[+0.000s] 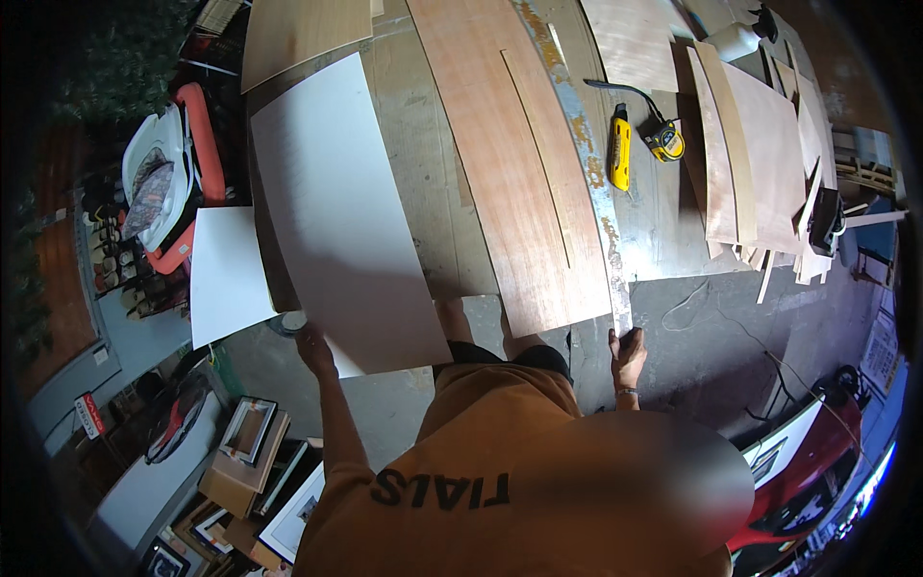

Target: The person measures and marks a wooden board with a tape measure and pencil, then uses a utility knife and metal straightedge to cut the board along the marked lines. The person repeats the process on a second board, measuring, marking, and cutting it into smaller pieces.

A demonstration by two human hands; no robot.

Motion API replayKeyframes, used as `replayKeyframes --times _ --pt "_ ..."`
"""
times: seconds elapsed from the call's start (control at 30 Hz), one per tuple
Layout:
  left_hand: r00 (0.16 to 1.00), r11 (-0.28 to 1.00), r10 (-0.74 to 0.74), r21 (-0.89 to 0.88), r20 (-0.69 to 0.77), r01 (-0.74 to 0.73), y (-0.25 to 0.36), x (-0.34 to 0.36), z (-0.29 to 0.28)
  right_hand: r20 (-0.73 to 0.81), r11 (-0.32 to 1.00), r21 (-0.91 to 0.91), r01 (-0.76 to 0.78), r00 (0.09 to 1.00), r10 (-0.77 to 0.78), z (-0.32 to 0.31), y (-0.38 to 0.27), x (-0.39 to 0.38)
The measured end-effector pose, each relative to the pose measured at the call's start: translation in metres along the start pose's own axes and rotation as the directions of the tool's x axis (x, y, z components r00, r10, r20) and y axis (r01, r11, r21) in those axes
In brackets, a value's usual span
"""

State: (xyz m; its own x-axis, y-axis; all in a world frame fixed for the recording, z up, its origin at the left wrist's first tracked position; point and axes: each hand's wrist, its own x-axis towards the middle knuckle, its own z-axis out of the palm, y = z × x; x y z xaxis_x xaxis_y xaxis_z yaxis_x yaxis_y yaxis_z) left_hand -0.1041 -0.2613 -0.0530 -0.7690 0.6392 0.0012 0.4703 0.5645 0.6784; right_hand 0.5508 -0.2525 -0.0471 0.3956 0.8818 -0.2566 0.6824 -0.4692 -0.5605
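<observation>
A long white sheet (341, 221) lies lengthwise on the worktable, its near end sticking out over the edge toward me. My left hand (315, 350) is closed at the sheet's near left edge, its fingers partly hidden there. To the right is a long plywood strip (481, 144) with a thin wooden stick (536, 154) on top. Along the strip's right side runs a long, worn metal straightedge (598, 197), flecked with rusty brown. My right hand (629, 358) grips the near end of this straightedge, past the table edge.
A yellow utility knife (620, 149) and a yellow-black tape measure (663, 140) rest right of the straightedge. Plywood offcuts (755, 159) pile up at far right, near a spray bottle (735, 40). A smaller white sheet (229, 274) is at left. Picture frames (248, 431) stand lower left.
</observation>
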Motion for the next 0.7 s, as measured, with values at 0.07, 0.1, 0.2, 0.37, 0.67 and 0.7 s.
replayKeyframes --times 0.07,0.1,0.2,0.37,0.67,0.7 --pt "0.987 0.972 0.109 0.222 -0.116 -0.081 0.018 -0.011 0.005 -0.044 1.000 0.008 0.013 0.999 -0.012 -0.004 0.006 0.001" --pt "0.977 0.951 0.150 0.293 -0.149 -0.101 0.030 -0.020 0.007 -0.071 1.000 -0.007 0.028 0.997 -0.028 -0.007 0.009 0.005" --pt "0.930 0.876 0.361 0.371 -0.074 -0.310 0.075 -0.044 0.022 -0.120 0.994 -0.107 -0.001 0.993 -0.012 -0.017 0.012 0.024" --pt "0.815 0.788 0.557 0.207 0.161 -0.580 0.150 -0.088 0.052 -0.154 0.985 -0.053 -0.166 0.976 0.156 -0.033 -0.018 0.049" --pt "0.714 0.954 0.224 -0.299 0.663 -0.022 0.210 -0.206 0.122 -0.085 0.823 -0.144 0.550 0.821 -0.564 0.061 -0.209 0.102" --pt "0.711 0.946 0.163 -0.313 0.684 0.084 0.206 -0.215 0.132 -0.010 0.862 -0.189 0.470 0.877 -0.481 0.079 -0.224 0.115"
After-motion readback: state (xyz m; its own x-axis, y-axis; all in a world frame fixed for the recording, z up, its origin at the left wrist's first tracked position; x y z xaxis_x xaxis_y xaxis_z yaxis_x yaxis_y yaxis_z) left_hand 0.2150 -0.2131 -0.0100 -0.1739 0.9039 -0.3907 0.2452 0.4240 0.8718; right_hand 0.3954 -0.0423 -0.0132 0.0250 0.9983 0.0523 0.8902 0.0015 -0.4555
